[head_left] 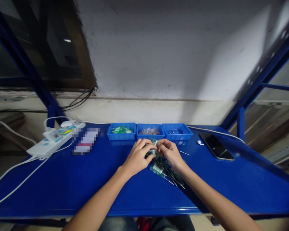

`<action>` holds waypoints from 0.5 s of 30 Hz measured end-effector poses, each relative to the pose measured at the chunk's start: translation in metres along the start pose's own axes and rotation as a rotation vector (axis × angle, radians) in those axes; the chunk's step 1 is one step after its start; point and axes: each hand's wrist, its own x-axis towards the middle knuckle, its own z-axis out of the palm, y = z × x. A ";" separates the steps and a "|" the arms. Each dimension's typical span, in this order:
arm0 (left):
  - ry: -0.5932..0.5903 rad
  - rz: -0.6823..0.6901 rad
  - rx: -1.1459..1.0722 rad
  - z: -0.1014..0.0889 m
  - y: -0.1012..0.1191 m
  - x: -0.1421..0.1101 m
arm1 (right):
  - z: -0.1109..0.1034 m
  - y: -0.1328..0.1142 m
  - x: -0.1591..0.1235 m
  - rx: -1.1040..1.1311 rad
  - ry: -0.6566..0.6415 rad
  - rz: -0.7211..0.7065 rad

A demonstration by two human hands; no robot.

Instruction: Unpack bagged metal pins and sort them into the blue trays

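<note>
My left hand [140, 155] is closed on a small clear packet [154, 142] with a greenish look, its thumb and fingers curled round the near side. From the other side my right hand [171, 154] pinches the packet's edge between thumb and fingertips. What exactly is inside the packet is too small to make out. Under and just right of my hands lies a loose pile of thin metal rods [171, 178] mixed with greenish plastic packets [157, 168]. One more thin rod [185, 153] lies apart, to the right of my right hand.
Three blue bins stand at the back: one with green-and-white pieces [121, 137], one with clear and brownish small parts [150, 136], one with a few thin pieces [178, 137]. A phone [216, 146] and white earbud [200, 142] lie right; a power strip [42, 145] with cables lies left.
</note>
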 end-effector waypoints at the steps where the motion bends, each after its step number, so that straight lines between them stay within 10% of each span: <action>1: 0.004 -0.014 -0.011 0.000 0.001 0.000 | -0.001 0.000 0.000 -0.026 0.042 -0.035; 7: 0.020 -0.324 -0.353 0.003 -0.008 0.003 | -0.011 -0.002 -0.001 -0.420 0.183 -0.414; 15: -0.066 -0.812 -1.038 0.000 -0.019 0.006 | -0.004 0.000 -0.010 -0.768 -0.042 -0.862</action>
